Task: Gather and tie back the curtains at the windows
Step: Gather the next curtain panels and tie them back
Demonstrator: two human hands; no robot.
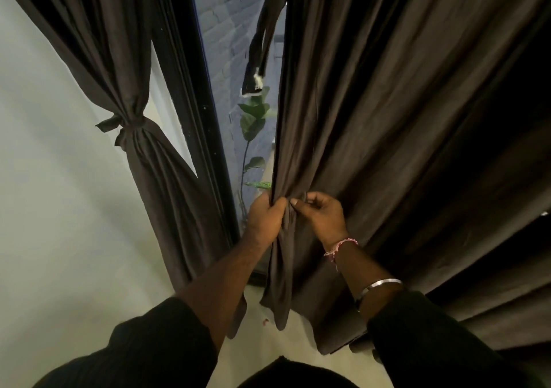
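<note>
A dark brown right curtain (402,119) hangs loose over the window. My left hand (264,219) grips its gathered inner edge at about waist height. Right beside it, my right hand (320,214) pinches a fold of the same curtain. A dark fabric tie-back strap (262,48) dangles from the curtain's upper inner edge, with a frayed white end. On the left, the left curtain (125,68) is bunched and knotted with a tie (128,124) against the wall.
A black window frame (202,119) runs between the two curtains. Through the glass (226,39) I see a grey brick wall and a leafy plant (253,116). A pale wall (44,149) is on the left, light floor (265,343) below.
</note>
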